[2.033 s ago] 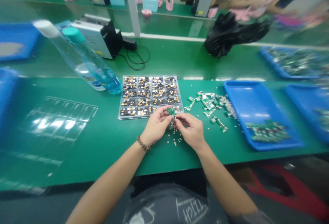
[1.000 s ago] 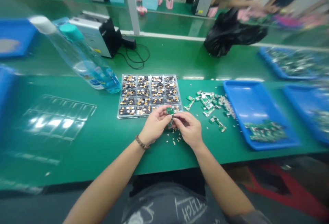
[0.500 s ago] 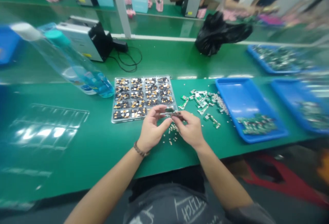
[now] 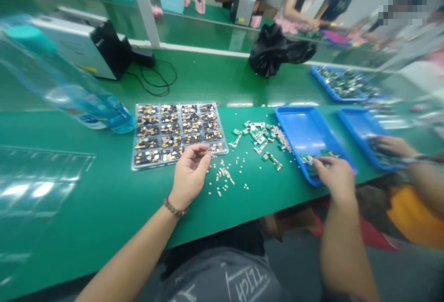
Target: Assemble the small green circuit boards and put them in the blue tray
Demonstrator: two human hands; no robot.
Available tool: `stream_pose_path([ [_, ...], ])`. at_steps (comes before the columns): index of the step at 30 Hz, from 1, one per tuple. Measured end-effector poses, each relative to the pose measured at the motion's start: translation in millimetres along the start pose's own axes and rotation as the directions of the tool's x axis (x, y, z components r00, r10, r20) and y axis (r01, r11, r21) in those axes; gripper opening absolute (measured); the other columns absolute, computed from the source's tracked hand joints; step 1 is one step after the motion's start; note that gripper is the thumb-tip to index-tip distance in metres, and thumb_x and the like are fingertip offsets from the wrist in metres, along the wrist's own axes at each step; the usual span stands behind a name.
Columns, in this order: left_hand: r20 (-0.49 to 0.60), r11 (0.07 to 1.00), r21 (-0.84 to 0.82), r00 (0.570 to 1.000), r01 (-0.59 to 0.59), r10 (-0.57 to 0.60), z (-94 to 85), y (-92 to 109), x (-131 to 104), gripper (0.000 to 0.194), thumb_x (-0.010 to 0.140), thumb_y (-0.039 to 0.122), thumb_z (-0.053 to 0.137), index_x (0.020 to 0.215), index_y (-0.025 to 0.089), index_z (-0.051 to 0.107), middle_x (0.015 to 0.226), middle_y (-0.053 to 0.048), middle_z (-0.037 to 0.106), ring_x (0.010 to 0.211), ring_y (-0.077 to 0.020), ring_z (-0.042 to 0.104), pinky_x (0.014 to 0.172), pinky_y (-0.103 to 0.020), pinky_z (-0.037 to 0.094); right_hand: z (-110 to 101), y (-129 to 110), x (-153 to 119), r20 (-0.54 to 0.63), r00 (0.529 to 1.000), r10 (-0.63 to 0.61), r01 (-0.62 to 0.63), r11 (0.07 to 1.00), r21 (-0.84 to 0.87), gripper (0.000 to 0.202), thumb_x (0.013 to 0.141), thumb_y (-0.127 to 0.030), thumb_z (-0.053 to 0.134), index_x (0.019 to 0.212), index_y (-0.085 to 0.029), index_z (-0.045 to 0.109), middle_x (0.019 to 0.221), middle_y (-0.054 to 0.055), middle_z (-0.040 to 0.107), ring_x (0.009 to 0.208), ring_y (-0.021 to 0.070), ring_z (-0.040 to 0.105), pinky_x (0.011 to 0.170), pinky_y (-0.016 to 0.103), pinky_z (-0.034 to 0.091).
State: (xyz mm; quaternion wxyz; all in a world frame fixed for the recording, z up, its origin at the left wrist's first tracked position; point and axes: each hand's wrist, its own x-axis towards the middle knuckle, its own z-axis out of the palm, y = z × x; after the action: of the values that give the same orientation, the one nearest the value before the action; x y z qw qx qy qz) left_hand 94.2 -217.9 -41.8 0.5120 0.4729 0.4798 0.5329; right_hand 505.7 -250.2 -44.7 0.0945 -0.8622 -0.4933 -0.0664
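1. The person's two hands are well apart.
2. The left hand (image 4: 190,172) is half curled; whether it pinches something small, I cannot tell. At its twelve o'clock lies the clear compartment tray (image 4: 152,166), filled with small parts.
3. At its three o'clock, tiny pale pieces (image 4: 225,175) are scattered; at two, loose boards (image 4: 258,135).
4. The right hand (image 4: 335,177) is at the green boards (image 4: 307,159), in the near end of the blue tray (image 4: 305,128). Its grip I cannot tell.
5. At its two o'clock, a co-worker's hand (image 4: 395,147) reaches into another blue tray (image 4: 350,121).
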Motion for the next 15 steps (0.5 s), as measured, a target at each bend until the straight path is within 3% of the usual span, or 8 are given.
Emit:
stream_pose_path([
  [2,0.000,1.000,0.024,1.000,0.001,-0.001,0.3,-0.8,0.7,0.027,0.085,0.034,0.063,0.103,0.016,0.059,0.089,-0.005,0.062,0.079,-0.0139,0.060,0.064,-0.022,0.052,1.9,-28.2,-11.8,-0.127,0.986,-0.111,0.115,0.993,0.024,0.030,0.083,-0.036,0.060,0.096,-0.012,0.073,0.093,0.018,0.068,0.095,0.0312,0.060,0.084,0.040,0.044],
  [3,-0.005,0.999,0.034,1.000,0.001,-0.001,0.0,-1.1,1.4,0.026,0.084,0.034,0.063,0.103,0.016,0.059,0.088,-0.004,0.062,0.077,-0.0135,0.060,0.063,-0.022,0.051,2.9,-44.0,-18.5,-0.131,0.973,-0.191,0.201,0.977,0.068,0.030,0.085,-0.037,0.058,0.097,-0.013,0.072,0.094,0.016,0.068,0.094,0.0290,0.060,0.086,0.038,0.044],
  [5,-0.019,0.999,0.052,1.000,0.000,0.001,-0.9,-1.1,3.1,0.026,0.084,0.034,0.063,0.101,0.015,0.059,0.086,-0.004,0.062,0.075,-0.0128,0.060,0.062,-0.021,0.051,5.8,-73.3,-31.9,0.007,0.929,-0.371,0.364,0.915,0.173,0.031,0.086,-0.038,0.057,0.100,-0.015,0.071,0.098,0.013,0.067,0.092,0.0255,0.061,0.088,0.035,0.045],
  [7,-0.021,0.999,0.054,1.000,0.001,0.000,-2.3,-0.4,4.6,0.025,0.084,0.034,0.063,0.101,0.015,0.059,0.085,-0.004,0.062,0.074,-0.0128,0.060,0.061,-0.021,0.051,9.3,-94.1,-43.8,0.146,0.881,-0.450,0.419,0.886,0.199,0.030,0.086,-0.036,0.058,0.104,-0.014,0.069,0.103,0.014,0.066,0.096,0.0259,0.060,0.089,0.035,0.044],
  [11,0.027,0.997,0.062,0.999,0.042,-0.044,-3.4,1.8,4.4,0.026,0.086,0.033,0.061,0.106,0.016,0.057,0.085,-0.003,0.060,0.072,-0.0116,0.057,0.058,-0.020,0.048,6.8,-111.9,-63.1,0.136,0.919,-0.370,0.321,0.902,0.290,0.018,0.086,-0.026,0.055,0.095,-0.016,0.066,0.098,0.012,0.065,0.093,0.0257,0.059,0.088,0.037,0.044],
  [15,0.252,0.993,0.056,0.961,0.099,-0.110,0.9,1.1,-1.8,0.036,0.085,0.032,0.063,0.116,0.017,0.054,0.093,-0.006,0.061,0.081,-0.0136,0.058,0.061,-0.020,0.049,-14.7,-137.0,-84.4,0.159,0.923,-0.350,0.168,0.740,0.651,0.018,0.085,-0.039,0.060,0.087,-0.021,0.063,0.080,0.005,0.064,0.071,0.0204,0.057,0.072,0.034,0.048],
])
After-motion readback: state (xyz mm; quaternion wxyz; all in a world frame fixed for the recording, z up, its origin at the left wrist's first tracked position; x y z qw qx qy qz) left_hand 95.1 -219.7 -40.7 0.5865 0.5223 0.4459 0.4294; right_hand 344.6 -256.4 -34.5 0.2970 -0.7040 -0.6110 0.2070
